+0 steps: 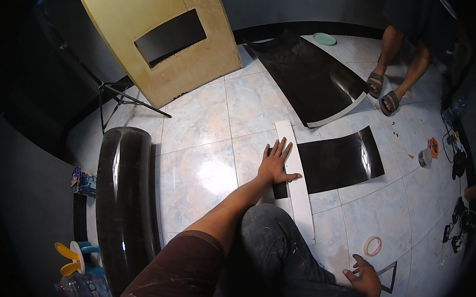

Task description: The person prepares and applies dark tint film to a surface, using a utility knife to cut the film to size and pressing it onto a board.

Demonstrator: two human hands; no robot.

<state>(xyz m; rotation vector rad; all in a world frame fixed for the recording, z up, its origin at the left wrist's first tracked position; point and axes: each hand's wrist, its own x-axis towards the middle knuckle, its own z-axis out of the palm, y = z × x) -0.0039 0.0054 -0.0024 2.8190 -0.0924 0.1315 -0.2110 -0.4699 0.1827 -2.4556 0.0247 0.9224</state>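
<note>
At frame centre the left hand (276,165), fingers spread wide, presses a long white straightedge (298,183) across a glossy black sheet (340,165) on the tiled floor (206,150), seemingly mid-measuring, while the right hand (365,278), loosely curled and empty, rests lower right beside a tape roll (373,245).

A small, crumpled packet printed in blue, orange and other colours (83,181) lies at the far left edge of the tiled floor, just left of the large black roll and against the dark wall. Its print is too small to make out. No other package, label, sign or screen can be told apart here.
</note>
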